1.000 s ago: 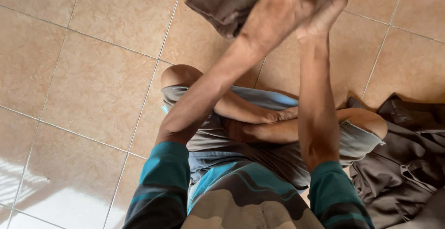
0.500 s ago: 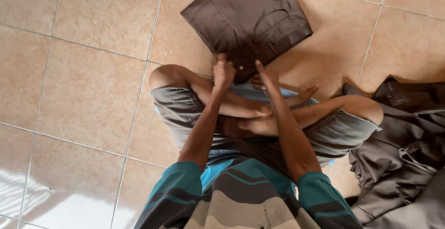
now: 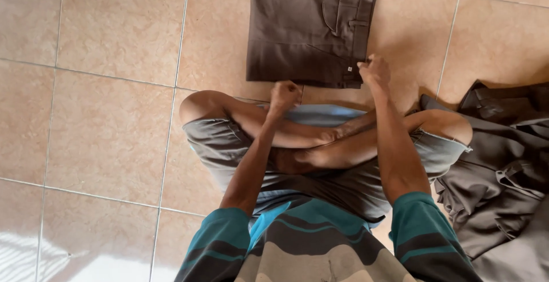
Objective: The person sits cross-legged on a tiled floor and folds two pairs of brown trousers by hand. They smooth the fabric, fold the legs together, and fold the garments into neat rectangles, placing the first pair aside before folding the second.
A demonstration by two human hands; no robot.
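Folded trousers (image 3: pixel 303 28): dark brown, laid flat on the tiled floor (image 3: pixel 108 128) at the far centre of the view; a back pocket and a belt loop face up along the right portion, with a small pale tag near the near right corner.
Right hand (image 3: pixel 374 72): fingers curled tightly, pinching the near right corner of the folded trousers at the waistband edge.
Left hand (image 3: pixel 284 94): clenched into a fist at the near edge of the trousers, close to the middle; whether fabric is pinched inside the fist cannot be determined.
Posture: person seated cross-legged, both forearms reaching forward over the crossed legs (image 3: pixel 326 139); grey shorts (image 3: pixel 223 145) and a teal-and-grey striped shirt (image 3: pixel 309 248) show at the near edge.
Garment pile (image 3: pixel 503 173): crumpled grey-brown clothing on the floor at the right, just beside the right knee, apart from the folded trousers.
Floor: beige square tiles with pale grout lines; bright sunlight patch at the near left corner.
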